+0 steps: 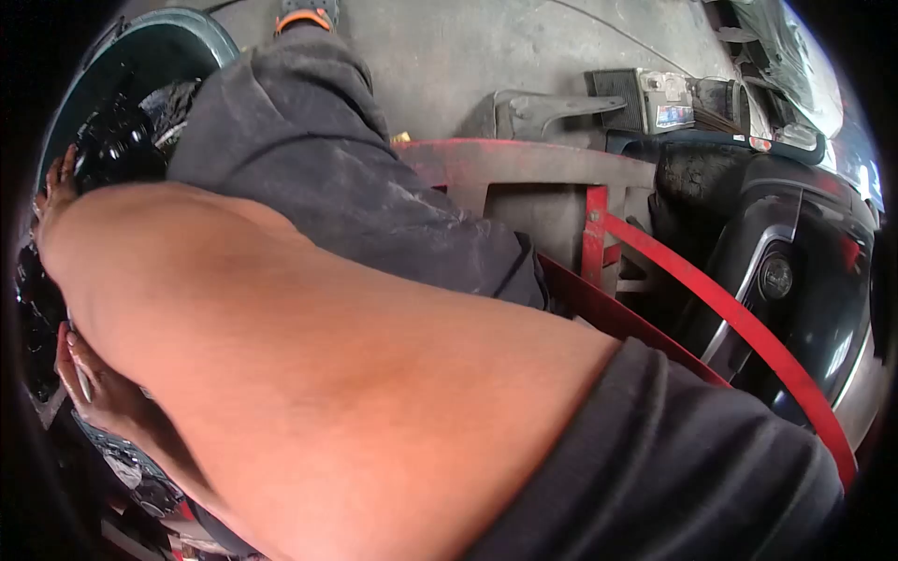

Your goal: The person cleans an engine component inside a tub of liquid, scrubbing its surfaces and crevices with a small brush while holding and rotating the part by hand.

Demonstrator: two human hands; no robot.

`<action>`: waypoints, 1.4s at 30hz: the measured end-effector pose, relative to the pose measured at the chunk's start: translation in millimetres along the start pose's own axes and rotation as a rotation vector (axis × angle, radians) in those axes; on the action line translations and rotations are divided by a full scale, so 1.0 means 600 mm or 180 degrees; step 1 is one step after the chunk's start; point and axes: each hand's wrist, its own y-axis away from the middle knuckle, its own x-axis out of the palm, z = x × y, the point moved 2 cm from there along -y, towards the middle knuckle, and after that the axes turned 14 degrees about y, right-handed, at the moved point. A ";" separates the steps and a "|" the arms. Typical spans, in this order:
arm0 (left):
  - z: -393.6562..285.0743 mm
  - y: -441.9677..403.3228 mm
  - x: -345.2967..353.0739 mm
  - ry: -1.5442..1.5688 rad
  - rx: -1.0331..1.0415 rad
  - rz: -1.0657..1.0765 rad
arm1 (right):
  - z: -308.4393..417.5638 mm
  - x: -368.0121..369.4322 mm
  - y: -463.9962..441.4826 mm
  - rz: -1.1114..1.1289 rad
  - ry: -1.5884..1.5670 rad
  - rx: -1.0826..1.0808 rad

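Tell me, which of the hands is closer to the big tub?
Right. The right hand is by the edge of the tub; the left hand is farther off, lower in the picture.

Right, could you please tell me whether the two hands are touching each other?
Apart: in the head view, a visible gap with dark parts separates the right hand from the left hand below.
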 end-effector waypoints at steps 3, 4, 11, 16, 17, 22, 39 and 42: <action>-0.005 -0.005 0.002 -0.0413 0.0206 -0.0042 | -0.005 0.008 0.004 0.0041 -0.0051 0.0103; -0.006 -0.007 0.005 -0.0494 0.0227 -0.0048 | -0.010 0.014 0.007 0.0051 -0.0073 0.0139; -0.004 -0.020 0.009 -0.0652 0.0448 -0.0034 | -0.012 0.023 0.016 0.0128 -0.0075 0.0154; -0.021 -0.026 0.025 -0.0738 0.1033 0.0008 | 0.012 -0.071 0.010 0.0051 0.0024 0.0261; -0.031 -0.023 0.037 -0.0578 0.0692 -0.0327 | 0.007 -0.080 0.019 0.0084 0.0054 0.0265; -0.016 -0.031 0.015 0.0136 0.0476 -0.0573 | -0.007 -0.117 0.083 0.0108 0.0030 0.0050; 0.002 -0.045 -0.001 0.0947 0.0216 -0.0974 | -0.029 -0.141 0.082 0.0376 0.0086 0.0123; 0.012 -0.030 0.030 -0.0127 0.1052 -0.0402 | -0.036 -0.131 0.074 0.0351 -0.0038 -0.0008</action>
